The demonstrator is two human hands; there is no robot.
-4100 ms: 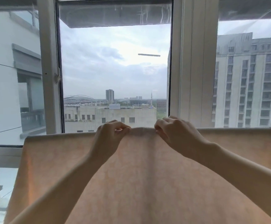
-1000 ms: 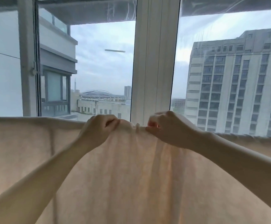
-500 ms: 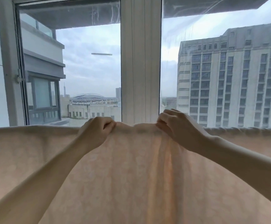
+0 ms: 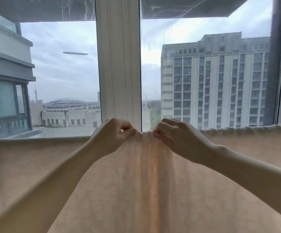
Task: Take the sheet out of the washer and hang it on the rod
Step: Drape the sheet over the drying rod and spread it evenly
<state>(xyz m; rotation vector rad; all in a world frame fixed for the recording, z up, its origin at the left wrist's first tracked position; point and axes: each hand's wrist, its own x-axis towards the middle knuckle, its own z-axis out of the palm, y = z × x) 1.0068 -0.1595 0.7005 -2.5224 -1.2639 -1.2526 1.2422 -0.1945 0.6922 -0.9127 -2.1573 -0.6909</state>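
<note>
The sheet is hanging wide. Its top edge is running straight out to the left and to the right of the fingers. Between the two hands the edge is bunching into small folds, and below the fingers the cloth is falling loose. What is carrying it is hiding under the cloth. Just behind the fingers a white window post is standing, with glass on both sides. The left hand is curling its fingers and pinching the top edge. The right hand is pinching it too, close beside, fingers bent tight on the cloth.
</note>
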